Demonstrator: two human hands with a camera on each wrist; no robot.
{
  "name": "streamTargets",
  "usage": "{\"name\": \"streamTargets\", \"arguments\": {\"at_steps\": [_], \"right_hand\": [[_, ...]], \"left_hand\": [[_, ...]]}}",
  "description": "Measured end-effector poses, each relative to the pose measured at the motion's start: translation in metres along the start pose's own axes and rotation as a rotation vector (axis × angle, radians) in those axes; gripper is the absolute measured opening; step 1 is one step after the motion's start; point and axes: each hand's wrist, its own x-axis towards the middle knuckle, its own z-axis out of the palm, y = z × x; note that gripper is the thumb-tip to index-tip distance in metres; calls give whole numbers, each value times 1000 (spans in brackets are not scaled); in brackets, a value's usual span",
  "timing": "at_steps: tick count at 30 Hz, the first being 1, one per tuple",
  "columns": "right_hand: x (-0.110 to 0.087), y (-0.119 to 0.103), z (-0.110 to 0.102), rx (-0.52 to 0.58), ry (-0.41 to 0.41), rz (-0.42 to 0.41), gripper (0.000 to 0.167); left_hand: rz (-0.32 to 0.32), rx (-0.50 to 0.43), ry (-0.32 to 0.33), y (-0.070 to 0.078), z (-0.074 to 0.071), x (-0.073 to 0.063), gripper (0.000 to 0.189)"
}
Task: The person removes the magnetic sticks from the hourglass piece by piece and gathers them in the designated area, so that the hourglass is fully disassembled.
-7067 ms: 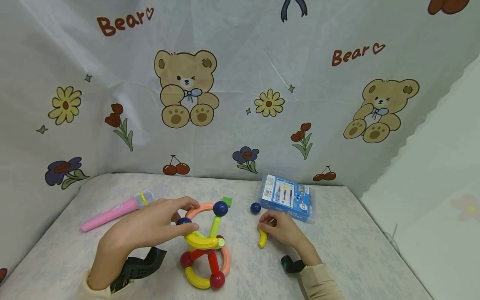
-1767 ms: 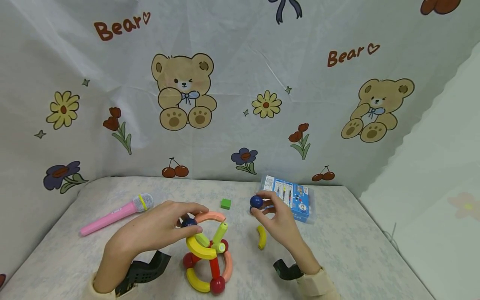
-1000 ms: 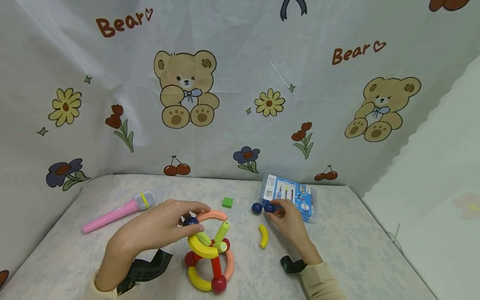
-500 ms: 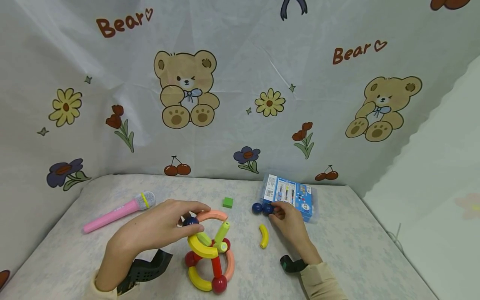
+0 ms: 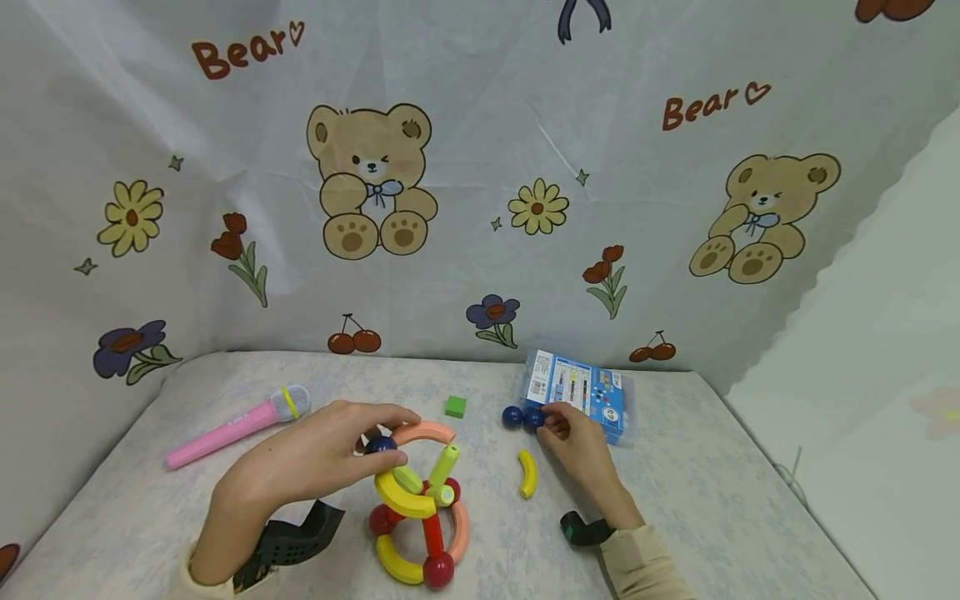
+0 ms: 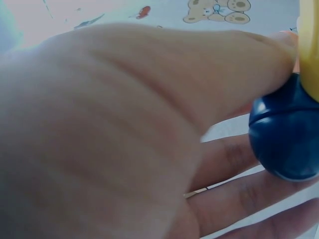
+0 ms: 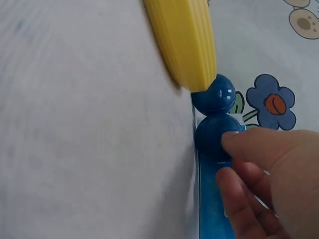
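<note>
My left hand (image 5: 315, 446) grips a dark blue ball (image 5: 380, 444) at the top left of a magnetic stick-and-ball structure, thumb and fingers on either side. An orange curved stick (image 5: 424, 431), a yellow curved stick (image 5: 403, 497) and light green sticks (image 5: 446, 463) form its upper part. Below are red balls (image 5: 438, 570) and a red stick (image 5: 432, 535). My right hand (image 5: 581, 446) pinches another blue ball (image 7: 214, 137) on the table; it touches a second loose blue ball (image 5: 512, 417). In the right wrist view a yellow curved stick (image 7: 187, 45) lies nearby.
A blue printed box (image 5: 576, 387) in clear packaging lies just behind my right hand. A small green block (image 5: 455, 407) sits behind the structure. A pink toy microphone (image 5: 240, 427) lies at the left. A bear-printed cloth (image 5: 465, 275) hangs behind the table.
The blue ball at the structure's upper right has come off. My right hand has moved from the loose yellow stick and slid a blue ball left against the other. My left hand keeps its grip.
</note>
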Motion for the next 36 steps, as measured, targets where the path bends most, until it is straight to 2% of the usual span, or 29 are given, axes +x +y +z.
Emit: {"name": "streamTargets", "arguments": {"at_steps": [8,12,16,21,25,28,30,33,36], "right_hand": [[-1,-21,-10,33,18,-86,28],[-4,-43,-18,81,9,-144,29],[-11,-68,-25,153,-6,-241,29],[-24,-99,-28,277,-107,-350,30],[-35,-118,-24,359,-242,-382,37],[-42,-126,-19,408,-306,-419,40],[-46,-129,-15,433,-306,-460,40],[-49,-132,-12,438,-249,-516,37],[-52,-134,-11,419,-192,-537,36]], "left_hand": [[2,15,1,0,0,-1,42],[-10,4,-3,0,-1,-1,42],[-11,-4,-2,-1,-1,-1,43],[3,-13,7,-2,-1,-1,44],[24,-13,14,-3,-1,0,43],[43,-10,18,-3,-1,0,42],[44,-16,18,-3,-1,-1,42],[28,-34,15,-3,-1,-1,44],[16,-53,13,-2,-1,-1,46]]}}
